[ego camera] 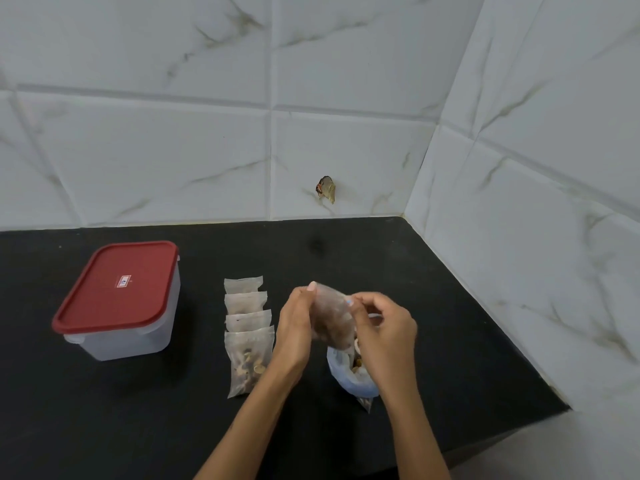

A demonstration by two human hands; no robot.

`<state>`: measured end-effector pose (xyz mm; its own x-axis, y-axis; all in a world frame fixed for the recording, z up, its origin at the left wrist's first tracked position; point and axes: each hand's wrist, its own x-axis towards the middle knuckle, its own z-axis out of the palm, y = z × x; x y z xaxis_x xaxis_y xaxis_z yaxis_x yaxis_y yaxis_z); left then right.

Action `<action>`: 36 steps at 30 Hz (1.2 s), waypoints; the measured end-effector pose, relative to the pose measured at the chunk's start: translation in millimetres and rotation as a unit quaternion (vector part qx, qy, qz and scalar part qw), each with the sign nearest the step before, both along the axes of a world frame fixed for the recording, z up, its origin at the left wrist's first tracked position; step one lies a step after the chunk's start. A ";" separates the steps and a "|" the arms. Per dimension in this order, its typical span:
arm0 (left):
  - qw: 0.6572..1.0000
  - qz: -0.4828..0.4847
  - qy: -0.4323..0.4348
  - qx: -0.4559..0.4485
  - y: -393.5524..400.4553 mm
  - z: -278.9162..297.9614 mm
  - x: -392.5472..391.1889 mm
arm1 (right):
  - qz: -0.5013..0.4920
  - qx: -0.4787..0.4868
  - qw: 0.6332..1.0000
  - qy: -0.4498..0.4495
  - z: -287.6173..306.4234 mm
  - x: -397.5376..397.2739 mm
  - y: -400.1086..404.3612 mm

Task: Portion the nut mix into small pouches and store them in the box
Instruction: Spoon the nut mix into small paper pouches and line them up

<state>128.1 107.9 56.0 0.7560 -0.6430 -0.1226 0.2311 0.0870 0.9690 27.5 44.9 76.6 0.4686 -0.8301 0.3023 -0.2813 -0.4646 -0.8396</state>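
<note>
A small clear pouch (330, 315) with brown nuts inside hangs above the black counter between both hands. My left hand (294, 327) grips its left edge and my right hand (381, 327) pinches its top right edge. Below my right hand stands the open bag of nut mix (353, 379), its top rolled down. Several filled pouches (247, 327) lie in an overlapping row left of my hands. The clear plastic box (121, 306) with a red lid on it stands at the left.
The black counter (450, 306) ends in tiled walls at the back and right. Its front edge runs along the lower right. A small brown scrap (326, 188) sticks to the back wall.
</note>
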 end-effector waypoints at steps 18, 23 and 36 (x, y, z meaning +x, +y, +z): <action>0.994 -0.069 -0.046 -0.074 8.4 -3.1 11.2 | 0.089 0.195 0.974 -0.067 1.8 -13.0 -22.5; 0.993 -0.071 -0.062 -0.072 10.6 -4.8 15.0 | 0.152 0.176 0.973 -0.017 7.7 -2.9 -21.6; 0.996 -0.054 -0.058 -0.048 31.0 -11.4 26.1 | 0.220 0.216 0.951 -0.006 4.3 20.0 -19.7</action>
